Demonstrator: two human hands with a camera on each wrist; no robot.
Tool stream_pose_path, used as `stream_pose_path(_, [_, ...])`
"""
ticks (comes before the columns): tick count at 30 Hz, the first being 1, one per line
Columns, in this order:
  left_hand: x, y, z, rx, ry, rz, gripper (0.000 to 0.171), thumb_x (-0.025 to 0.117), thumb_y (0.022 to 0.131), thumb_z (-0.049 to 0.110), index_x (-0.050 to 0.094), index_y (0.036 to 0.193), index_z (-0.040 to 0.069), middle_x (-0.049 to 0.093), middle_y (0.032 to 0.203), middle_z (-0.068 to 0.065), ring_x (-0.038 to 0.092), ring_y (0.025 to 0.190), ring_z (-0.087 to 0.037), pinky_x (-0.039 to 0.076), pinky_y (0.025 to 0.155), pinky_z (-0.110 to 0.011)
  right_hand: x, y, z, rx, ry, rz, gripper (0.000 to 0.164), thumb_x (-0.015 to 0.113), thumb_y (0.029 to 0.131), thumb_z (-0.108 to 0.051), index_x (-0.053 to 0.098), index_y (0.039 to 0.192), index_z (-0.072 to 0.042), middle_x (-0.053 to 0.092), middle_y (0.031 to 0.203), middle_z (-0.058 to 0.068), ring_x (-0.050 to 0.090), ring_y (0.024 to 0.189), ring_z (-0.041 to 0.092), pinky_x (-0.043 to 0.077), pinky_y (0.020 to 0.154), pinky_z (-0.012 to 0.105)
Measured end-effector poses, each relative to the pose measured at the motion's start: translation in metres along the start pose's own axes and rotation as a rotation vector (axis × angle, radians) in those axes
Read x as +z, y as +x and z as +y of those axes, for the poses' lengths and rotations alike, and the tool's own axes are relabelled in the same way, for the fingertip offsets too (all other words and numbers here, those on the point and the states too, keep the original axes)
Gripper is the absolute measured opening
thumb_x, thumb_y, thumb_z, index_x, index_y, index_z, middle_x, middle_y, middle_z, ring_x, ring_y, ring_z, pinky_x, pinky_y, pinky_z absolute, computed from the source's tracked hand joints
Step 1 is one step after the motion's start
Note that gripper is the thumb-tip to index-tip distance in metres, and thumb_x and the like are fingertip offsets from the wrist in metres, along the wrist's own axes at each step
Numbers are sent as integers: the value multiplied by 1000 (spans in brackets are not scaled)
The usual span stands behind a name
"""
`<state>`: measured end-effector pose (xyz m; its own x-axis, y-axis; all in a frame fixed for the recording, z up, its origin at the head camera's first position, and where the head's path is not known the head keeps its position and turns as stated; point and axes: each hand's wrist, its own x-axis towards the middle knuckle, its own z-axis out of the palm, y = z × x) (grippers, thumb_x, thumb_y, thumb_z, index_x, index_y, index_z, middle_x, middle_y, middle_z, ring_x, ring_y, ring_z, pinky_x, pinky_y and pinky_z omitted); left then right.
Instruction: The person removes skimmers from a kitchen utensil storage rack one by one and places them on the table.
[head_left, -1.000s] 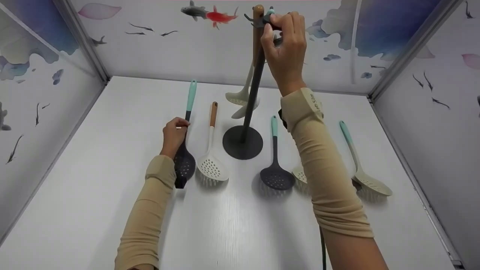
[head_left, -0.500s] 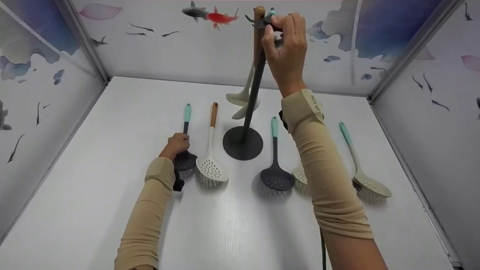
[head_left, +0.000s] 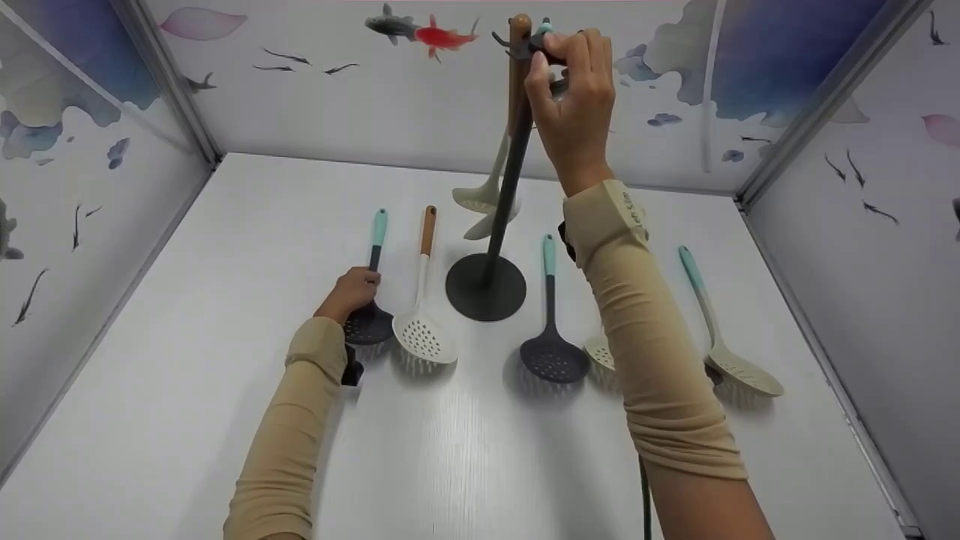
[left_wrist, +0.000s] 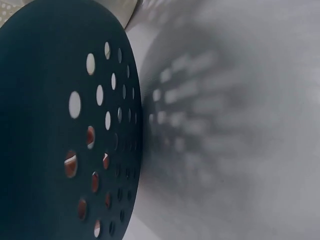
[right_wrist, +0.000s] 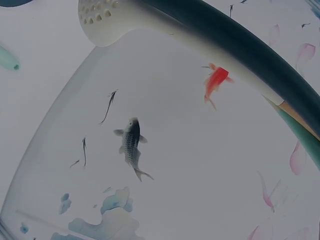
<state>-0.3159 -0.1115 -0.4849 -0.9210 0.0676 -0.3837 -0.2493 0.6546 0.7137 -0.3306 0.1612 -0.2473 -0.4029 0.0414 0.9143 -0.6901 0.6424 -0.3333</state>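
My left hand [head_left: 351, 291] grips the shaft of a dark skimmer with a mint handle end [head_left: 380, 225], its perforated bowl [head_left: 369, 328] low over the table. That bowl [left_wrist: 50, 125] fills the left side of the left wrist view, its dotted shadow on the white surface beside it. My right hand [head_left: 576, 97] is raised to the top of a dark upright utensil stand [head_left: 507, 180], thumb and fingers pinching a dark hook there. From the stand hang a cream skimmer [head_left: 478, 198] with a wooden handle [head_left: 517, 90] and a second pale utensil [head_left: 487, 225].
The stand's round base [head_left: 486, 300] sits mid-table. A white skimmer [head_left: 424, 335] lies left of it. To the right lie another dark skimmer [head_left: 555, 358], a cream one [head_left: 600, 352] partly behind my sleeve, and a cream skimmer with mint handle [head_left: 746, 371]. Printed panels [head_left: 337, 112] enclose the table.
My left hand has come slightly nearer to me, and the dark skimmer's handle end has dropped lower in view, its bowl now flatter to the table. My right hand stays at the hook.
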Motion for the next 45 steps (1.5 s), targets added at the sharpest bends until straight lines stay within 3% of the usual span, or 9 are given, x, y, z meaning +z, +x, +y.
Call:
stream_pose_path(8, [-4, -2, 1, -3, 10, -19, 42, 35, 95, 9, 44, 133, -9, 38, 142, -23, 39, 126, -34, 29, 110, -44, 1, 1, -1, -1, 8, 4, 25, 51, 88, -18, 61, 100, 1, 53, 93, 17, 48, 92, 19, 44, 86, 21])
stream_pose_path(16, [-5, -3, 3, -30, -2, -29, 44, 32, 95, 11, 44, 131, -11, 46, 134, -25, 44, 112, -31, 34, 106, -44, 1, 0, 0, 0, -1, 1, 25, 52, 88, -19, 61, 100, 1, 53, 93, 17, 48, 92, 19, 45, 86, 21])
stream_pose_path(20, [-5, -4, 5, -25, 44, -44, 46, 29, 95, 10, 41, 133, -12, 44, 135, -27, 45, 117, -33, 34, 107, -44, 1, 0, 0, -2, 1, 0, 25, 52, 88, -19, 61, 100, 1, 53, 93, 17, 49, 92, 19, 45, 85, 21])
stream_pose_path(27, [-9, -13, 32, -24, 106, -48, 53, 32, 90, 10, 32, 142, -1, 23, 147, -26, 24, 135, -39, 27, 110, -48, 0, -2, 1, -3, -13, 0, 26, 51, 87, -19, 62, 99, 2, 54, 93, 17, 49, 92, 20, 44, 85, 22])
stream_pose_path(30, [-10, -19, 58, 49, 107, 12, 53, 36, 90, 13, 33, 142, 3, 20, 148, -24, 19, 137, -41, 25, 110, -50, -1, 0, 0, -3, -9, 1, 26, 51, 87, -19, 62, 99, 2, 54, 92, 17, 48, 91, 20, 44, 85, 22])
stream_pose_path(33, [-9, -27, 86, 180, 98, 80, 50, 39, 93, 14, 35, 141, 3, 22, 148, -22, 19, 138, -38, 24, 112, -48, -2, 1, -1, -4, -4, -2, 26, 51, 87, -19, 62, 99, 2, 54, 92, 17, 48, 90, 20, 45, 84, 23])
stream_pose_path(38, [-4, -41, 127, 429, -48, 164, 43, 38, 97, 12, 38, 139, 5, 36, 143, -16, 35, 133, -30, 32, 109, -39, -4, 1, -2, 9, 2, -11, 26, 52, 87, -18, 63, 98, 2, 54, 92, 17, 49, 90, 20, 46, 84, 22])
stream_pose_path(42, [1, -47, 153, 568, -214, 168, 41, 38, 95, 6, 44, 135, 7, 51, 132, -12, 48, 122, -25, 39, 102, -32, -5, 1, -3, 28, 1, -23, 27, 52, 86, -19, 63, 99, 2, 55, 94, 17, 50, 91, 19, 45, 85, 20])
stream_pose_path(45, [8, -45, 166, 615, -283, 146, 38, 38, 96, 6, 48, 132, 6, 57, 125, -10, 53, 118, -21, 41, 100, -28, -6, 1, -3, 33, -2, -30, 27, 53, 87, -20, 63, 100, 1, 56, 95, 17, 50, 92, 19, 44, 86, 20])
